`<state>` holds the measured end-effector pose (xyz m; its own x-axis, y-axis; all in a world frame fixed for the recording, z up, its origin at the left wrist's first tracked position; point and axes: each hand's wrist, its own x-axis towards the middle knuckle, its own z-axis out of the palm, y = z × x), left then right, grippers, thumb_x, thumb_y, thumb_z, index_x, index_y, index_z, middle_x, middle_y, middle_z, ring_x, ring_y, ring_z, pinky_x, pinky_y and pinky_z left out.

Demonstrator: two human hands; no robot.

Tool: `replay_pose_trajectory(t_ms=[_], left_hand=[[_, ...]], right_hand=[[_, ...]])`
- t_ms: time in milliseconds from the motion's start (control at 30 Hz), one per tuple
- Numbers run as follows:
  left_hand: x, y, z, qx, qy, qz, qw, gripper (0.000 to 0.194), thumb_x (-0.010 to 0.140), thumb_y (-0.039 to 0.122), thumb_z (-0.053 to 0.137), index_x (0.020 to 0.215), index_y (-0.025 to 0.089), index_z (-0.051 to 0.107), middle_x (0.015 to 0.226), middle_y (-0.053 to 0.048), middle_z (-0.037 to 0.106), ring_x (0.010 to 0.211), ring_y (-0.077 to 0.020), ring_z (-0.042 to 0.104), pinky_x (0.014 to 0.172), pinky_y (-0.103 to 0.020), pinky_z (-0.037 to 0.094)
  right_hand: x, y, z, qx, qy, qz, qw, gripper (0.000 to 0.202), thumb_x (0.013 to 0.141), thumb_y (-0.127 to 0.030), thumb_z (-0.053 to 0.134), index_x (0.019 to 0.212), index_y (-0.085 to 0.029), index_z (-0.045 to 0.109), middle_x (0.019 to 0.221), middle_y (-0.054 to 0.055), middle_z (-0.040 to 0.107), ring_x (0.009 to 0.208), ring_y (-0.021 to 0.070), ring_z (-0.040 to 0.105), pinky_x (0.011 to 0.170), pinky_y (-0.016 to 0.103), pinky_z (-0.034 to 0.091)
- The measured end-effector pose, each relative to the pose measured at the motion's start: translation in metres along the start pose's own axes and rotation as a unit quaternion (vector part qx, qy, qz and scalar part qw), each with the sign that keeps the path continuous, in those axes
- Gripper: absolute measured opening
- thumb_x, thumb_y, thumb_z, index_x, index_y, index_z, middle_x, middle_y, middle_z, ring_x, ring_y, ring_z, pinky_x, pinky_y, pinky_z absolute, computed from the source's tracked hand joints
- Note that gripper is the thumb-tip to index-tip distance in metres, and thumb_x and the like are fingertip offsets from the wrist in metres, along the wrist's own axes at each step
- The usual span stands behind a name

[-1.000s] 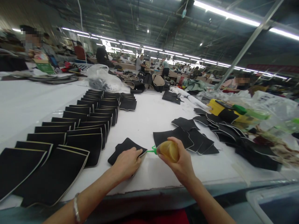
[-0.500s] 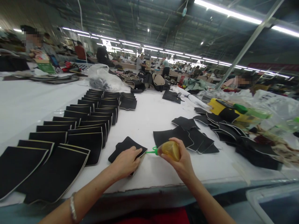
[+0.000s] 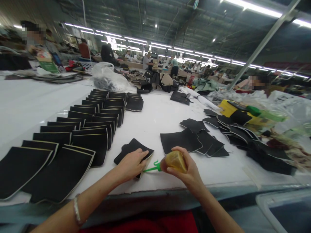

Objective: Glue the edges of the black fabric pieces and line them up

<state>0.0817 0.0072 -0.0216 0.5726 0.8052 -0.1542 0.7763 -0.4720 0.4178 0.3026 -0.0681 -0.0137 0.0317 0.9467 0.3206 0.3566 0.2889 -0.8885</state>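
A small black panel (image 3: 127, 149) lies near the table's front edge, and my left hand (image 3: 132, 164) rests on it with the fingers apart, pressing it down. My right hand (image 3: 186, 168) is wrapped round a squeeze bottle (image 3: 175, 161) of amber liquid, tilted to the left. Its thin green nozzle (image 3: 152, 168) points at the panel's right edge, close to my left fingertips. Whether the tip touches the panel is hard to tell. Black panels (image 3: 181, 141) with pale edges lie just beyond the bottle.
Rows of overlapping black panels (image 3: 91, 142) cover the left of the white table (image 3: 148, 123). More black pieces (image 3: 239, 134), a yellow container (image 3: 228, 108) and plastic bags are at the right. People sit and stand in the background.
My right hand has tilted the bottle, and the nozzle tip has moved left and toward me along the panel's edge. My left hand stays on the panel. The view has shifted slightly.
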Motion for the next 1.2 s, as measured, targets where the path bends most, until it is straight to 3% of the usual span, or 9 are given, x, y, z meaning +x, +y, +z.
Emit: replay_pose_trajectory(t_ms=[100,267,400,567,733,867,1067,1200], left_hand=[[0.000,0.000,0.000,0.001,-0.002,0.001,1.000,0.048,0.089,0.027,0.034,0.133,0.019,0.050,0.106,-0.008,0.059,0.097,-0.0209,0.059,0.086,-0.031,0.044],[-0.002,0.000,0.001,-0.005,0.005,0.007,1.000,0.049,0.089,0.028,0.033,0.134,0.018,0.049,0.105,-0.008,0.059,0.095,-0.0212,0.060,0.086,-0.032,0.044],[-0.002,0.000,0.002,0.000,0.006,0.006,1.000,0.047,0.090,0.028,0.032,0.132,0.018,0.050,0.104,-0.008,0.058,0.095,-0.0206,0.060,0.085,-0.031,0.044],[-0.004,0.000,0.002,0.003,0.006,0.009,1.000,0.045,0.090,0.028,0.033,0.130,0.019,0.051,0.103,-0.007,0.057,0.093,-0.0203,0.060,0.084,-0.031,0.044],[-0.004,0.001,0.002,0.000,0.004,0.006,1.000,0.047,0.091,0.029,0.032,0.132,0.017,0.050,0.103,-0.008,0.057,0.093,-0.0205,0.060,0.085,-0.032,0.044],[-0.004,0.001,0.001,0.004,0.001,0.009,1.000,0.049,0.090,0.028,0.033,0.137,0.017,0.046,0.108,-0.008,0.056,0.097,-0.0208,0.059,0.089,-0.032,0.043],[-0.005,0.003,0.001,-0.002,-0.003,0.006,1.000,0.051,0.091,0.029,0.031,0.138,0.016,0.045,0.107,-0.009,0.055,0.097,-0.0228,0.058,0.088,-0.035,0.044],[-0.004,0.002,0.000,-0.008,-0.009,0.003,1.000,0.051,0.090,0.028,0.032,0.138,0.017,0.045,0.107,-0.009,0.056,0.097,-0.0219,0.058,0.088,-0.034,0.044]], right_hand=[[-0.001,0.000,-0.001,-0.009,0.031,-0.001,0.999,0.049,0.072,-0.039,0.079,0.113,-0.026,0.053,0.102,0.002,0.055,0.085,0.0228,0.055,0.077,0.032,0.045],[-0.005,-0.003,0.001,0.024,-0.003,0.010,1.000,0.048,0.071,-0.039,0.079,0.111,-0.027,0.055,0.102,0.001,0.055,0.083,0.0221,0.055,0.074,0.031,0.046],[-0.007,-0.003,0.003,0.020,0.026,0.018,0.999,0.049,0.071,-0.038,0.079,0.112,-0.026,0.054,0.101,0.001,0.056,0.085,0.0223,0.055,0.076,0.031,0.045],[-0.012,-0.003,0.004,0.071,-0.026,0.046,0.996,0.051,0.071,-0.038,0.079,0.114,-0.026,0.053,0.098,0.001,0.056,0.080,0.0214,0.054,0.071,0.030,0.045],[-0.013,0.000,0.006,0.056,0.020,0.047,0.997,0.051,0.071,-0.037,0.079,0.113,-0.026,0.053,0.098,0.000,0.056,0.084,0.0216,0.054,0.075,0.030,0.044],[-0.014,0.003,0.007,0.097,-0.029,0.061,0.993,0.053,0.071,-0.038,0.079,0.115,-0.026,0.052,0.099,0.000,0.056,0.082,0.0209,0.054,0.073,0.029,0.044],[-0.009,0.007,0.004,0.043,0.013,0.021,0.999,0.053,0.072,-0.036,0.080,0.115,-0.026,0.051,0.105,0.000,0.054,0.088,0.0200,0.053,0.079,0.029,0.042],[-0.012,0.009,0.006,0.069,-0.032,0.019,0.997,0.054,0.073,-0.039,0.079,0.116,-0.027,0.051,0.107,0.000,0.053,0.090,0.0207,0.052,0.079,0.029,0.042]])
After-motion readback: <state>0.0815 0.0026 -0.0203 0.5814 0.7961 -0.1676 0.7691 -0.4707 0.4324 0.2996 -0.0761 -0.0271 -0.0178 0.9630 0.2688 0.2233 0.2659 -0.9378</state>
